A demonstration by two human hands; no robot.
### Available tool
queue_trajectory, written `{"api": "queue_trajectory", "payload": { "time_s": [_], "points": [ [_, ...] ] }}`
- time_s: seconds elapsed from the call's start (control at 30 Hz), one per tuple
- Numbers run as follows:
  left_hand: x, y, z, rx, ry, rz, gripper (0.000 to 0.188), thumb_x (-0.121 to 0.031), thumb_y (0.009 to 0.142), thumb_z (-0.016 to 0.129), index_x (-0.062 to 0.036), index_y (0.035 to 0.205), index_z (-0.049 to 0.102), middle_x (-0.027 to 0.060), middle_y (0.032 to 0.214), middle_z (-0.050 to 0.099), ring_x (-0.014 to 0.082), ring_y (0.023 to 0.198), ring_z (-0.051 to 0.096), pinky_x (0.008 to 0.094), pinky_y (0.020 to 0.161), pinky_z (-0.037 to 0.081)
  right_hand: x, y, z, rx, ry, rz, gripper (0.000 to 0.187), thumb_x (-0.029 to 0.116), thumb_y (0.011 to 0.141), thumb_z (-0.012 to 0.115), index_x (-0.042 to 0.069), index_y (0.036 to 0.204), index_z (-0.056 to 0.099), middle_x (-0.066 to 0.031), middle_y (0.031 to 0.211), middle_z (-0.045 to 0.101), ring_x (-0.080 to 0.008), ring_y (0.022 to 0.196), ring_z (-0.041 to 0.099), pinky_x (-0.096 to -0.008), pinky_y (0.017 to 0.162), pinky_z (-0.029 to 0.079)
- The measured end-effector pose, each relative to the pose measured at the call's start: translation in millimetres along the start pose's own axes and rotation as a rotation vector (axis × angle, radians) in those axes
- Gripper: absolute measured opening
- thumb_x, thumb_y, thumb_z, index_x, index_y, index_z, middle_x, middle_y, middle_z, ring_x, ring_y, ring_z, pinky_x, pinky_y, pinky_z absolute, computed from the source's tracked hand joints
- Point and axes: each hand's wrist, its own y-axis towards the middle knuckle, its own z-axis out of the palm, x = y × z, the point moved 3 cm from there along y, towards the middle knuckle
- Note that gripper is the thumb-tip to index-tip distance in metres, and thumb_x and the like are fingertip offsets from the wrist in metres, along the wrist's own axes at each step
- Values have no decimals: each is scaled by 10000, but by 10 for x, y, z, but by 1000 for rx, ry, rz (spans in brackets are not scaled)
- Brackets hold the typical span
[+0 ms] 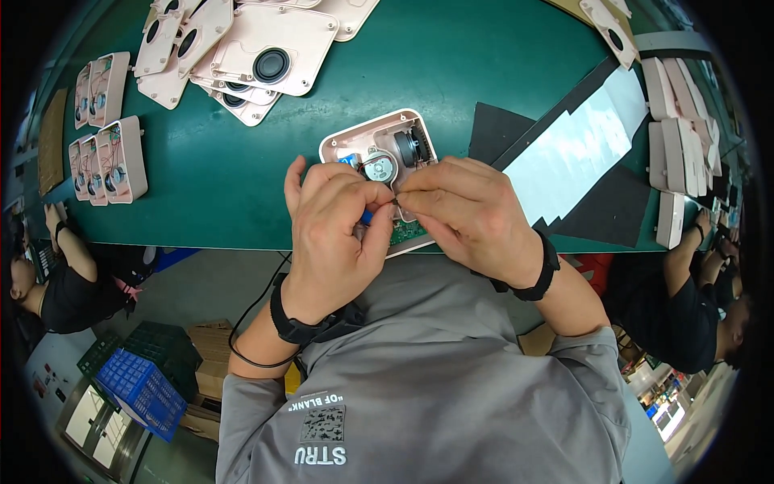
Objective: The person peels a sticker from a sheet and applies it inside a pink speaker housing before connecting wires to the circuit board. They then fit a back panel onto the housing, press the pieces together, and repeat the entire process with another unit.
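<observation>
An open pale pink plastic housing (339,143) sits at the table's near edge, in front of me. Inside it are a round silver motor (379,167), a black round part (409,148), a blue part (349,160) and a green circuit board (407,232). Over its near half my left hand (334,222) and my right hand (476,206) meet fingertip to fingertip. Both pinch at a thin pale wire (393,187) that runs down beside the motor. A tiny dark piece shows between the fingertips, too small to name. My hands hide part of the board.
Pale pink covers with black round inserts (272,64) are piled at the far left. Filled housings (121,161) stand at the left, more pink housings (681,153) at the right. A light sheet (576,153) lies over black sheets (609,206). Other people work at both sides.
</observation>
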Motion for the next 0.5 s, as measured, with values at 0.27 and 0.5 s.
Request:
{"api": "queue_trajectory", "payload": {
  "time_s": [0.27,0.5],
  "points": [
    [-18,8,-41,61,8,-16,101,-62,862,792,-85,937,728,42,931,703,260,1035,654,552,1168,332,-33,-10,15,-27,42,2,265,-76,749,815,12,995,772,-92,1052,734,-282,869,723,-371,722,583],
    [18,-4,-43,69,-61,-16,129,-70,819,831,-86,917,748,22,883,685,248,1030,643,610,1161,300,30,53,-35,62,62,105,204,-51,796,792,1,988,748,-110,1078,710,-299,916,712,-385,751,589]
  ]
}}
